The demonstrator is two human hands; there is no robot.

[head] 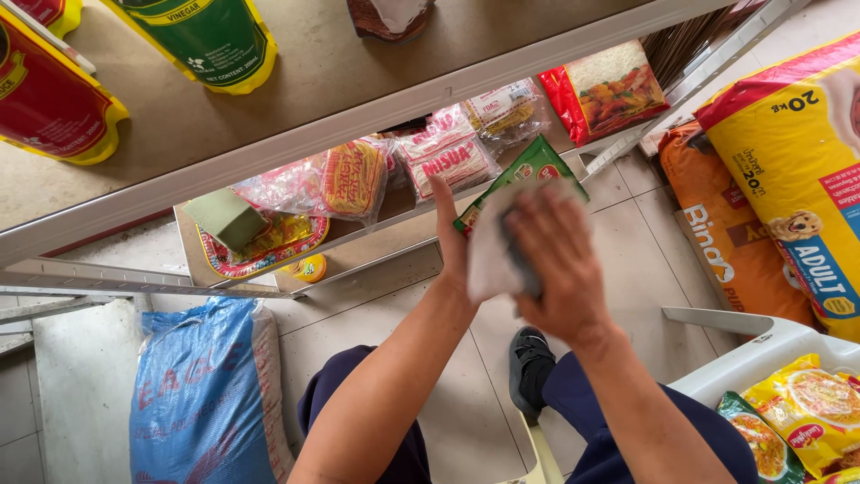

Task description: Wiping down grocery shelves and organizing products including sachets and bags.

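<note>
From the head camera, the left hand (451, 235) steadies a flat green foil packet (528, 170) from behind, fingers straight, while the right hand (557, 264) presses a crumpled white cloth (485, 251) against its face, fingers curled round the cloth; the packet is held in the air just in front of the lower grey metal shelf (358, 246). The grip looks light, so a firm rub could push the packet free, perhaps onto the tiled floor (466, 376); clear noodle bags (452, 157) crowd the shelf behind, and a blue woven sack (202, 394) and white plastic chair (761, 350) hem in the knees.
</note>
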